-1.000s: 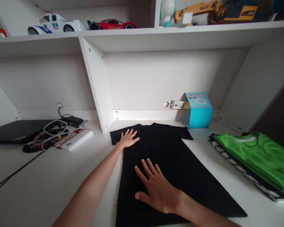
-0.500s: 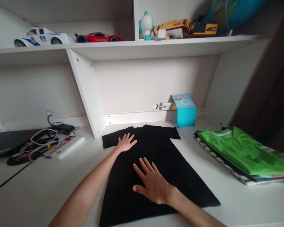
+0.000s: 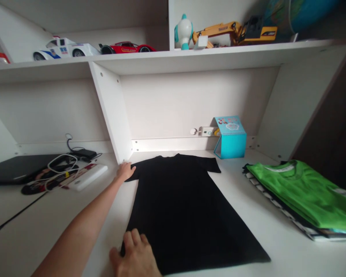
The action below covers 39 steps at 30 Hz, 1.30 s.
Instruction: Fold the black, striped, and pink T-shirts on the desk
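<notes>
Home, likely a child's room or study corner. White desk [image 3: 60, 219] with built-in shelf [image 3: 219, 55] above. Shelf carries toy police car [image 3: 65, 49], red toy car [image 3: 128, 47], yellow toy excavator [image 3: 233, 32], and a globe [image 3: 305, 13] far right. Laptop [image 3: 17, 169] and cables [image 3: 60, 165] at left. Black T-shirt [image 3: 184, 207] spread flat mid-desk, folded shirts [image 3: 302, 192] stacked right.

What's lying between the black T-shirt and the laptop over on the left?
In the head view, a flat white box with tangled cables lies between the black T-shirt and the laptop; the left hand touches the shirt's sleeve.
</notes>
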### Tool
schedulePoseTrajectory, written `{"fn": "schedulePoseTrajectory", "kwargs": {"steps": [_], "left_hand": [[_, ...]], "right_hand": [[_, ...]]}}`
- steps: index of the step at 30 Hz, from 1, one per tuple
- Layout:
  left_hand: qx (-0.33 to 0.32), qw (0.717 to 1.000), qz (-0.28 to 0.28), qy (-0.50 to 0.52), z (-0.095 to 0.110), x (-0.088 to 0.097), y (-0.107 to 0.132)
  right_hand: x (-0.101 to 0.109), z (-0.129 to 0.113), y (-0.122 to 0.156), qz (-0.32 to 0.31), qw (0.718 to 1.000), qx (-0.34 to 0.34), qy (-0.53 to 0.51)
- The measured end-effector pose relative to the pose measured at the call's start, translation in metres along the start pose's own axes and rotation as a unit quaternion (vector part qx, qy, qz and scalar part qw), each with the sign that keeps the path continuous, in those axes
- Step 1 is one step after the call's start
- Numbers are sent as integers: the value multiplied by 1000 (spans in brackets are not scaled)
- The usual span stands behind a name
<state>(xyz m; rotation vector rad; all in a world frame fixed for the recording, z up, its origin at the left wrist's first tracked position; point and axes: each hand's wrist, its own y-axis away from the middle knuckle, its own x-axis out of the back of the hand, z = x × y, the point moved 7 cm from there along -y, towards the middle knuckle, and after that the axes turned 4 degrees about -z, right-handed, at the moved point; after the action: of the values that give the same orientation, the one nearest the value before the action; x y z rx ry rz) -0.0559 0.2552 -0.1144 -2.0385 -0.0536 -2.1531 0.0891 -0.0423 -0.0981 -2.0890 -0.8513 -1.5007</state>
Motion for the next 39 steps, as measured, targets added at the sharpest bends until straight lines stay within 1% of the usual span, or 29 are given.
{"fn": "schedulePoseTrajectory", "kwargs": {"steps": [3,5,6,8,12,14,17,19,21,24,26,29,33,36,39], "left_hand": [[12,1000,-8,10,-7,6,-3],[16,999,-20,27,-10,10,-5],[19,999,-26,38,-12,13,-5],[29,997,-39,65,-15,19,-7],[53,987,-70,132,-19,30,-9],[70,979,-81,176,-18,37,-10],[91,958,-83,259,-10,52,-11],[95,941,-75,316,1,66,-14],[92,923,-66,368,18,80,-19],[81,895,-57,434,52,94,-28],[72,878,-57,469,78,94,-33],[60,856,-64,509,118,81,-35],[48,837,-73,541,163,53,-31],[39,833,-73,548,184,34,-26],[30,835,-69,545,195,20,-22]], "right_hand": [[-12,3,-9,52,999,0,9],[-15,8,-10,62,998,-16,8],[-13,11,-8,65,998,-24,1],[-3,15,-2,62,997,-31,-22],[28,29,18,67,992,-35,-98],[39,42,28,90,982,-44,-161],[47,61,43,146,959,-47,-239],[49,74,52,185,944,-56,-269],[46,86,61,205,934,-80,-283],[39,97,71,200,935,-110,-272],[36,99,75,194,940,-115,-257],[32,101,78,185,945,-121,-240],[31,104,81,166,955,-137,-203],[29,104,80,152,959,-145,-188],[25,104,77,128,964,-153,-175]]}}
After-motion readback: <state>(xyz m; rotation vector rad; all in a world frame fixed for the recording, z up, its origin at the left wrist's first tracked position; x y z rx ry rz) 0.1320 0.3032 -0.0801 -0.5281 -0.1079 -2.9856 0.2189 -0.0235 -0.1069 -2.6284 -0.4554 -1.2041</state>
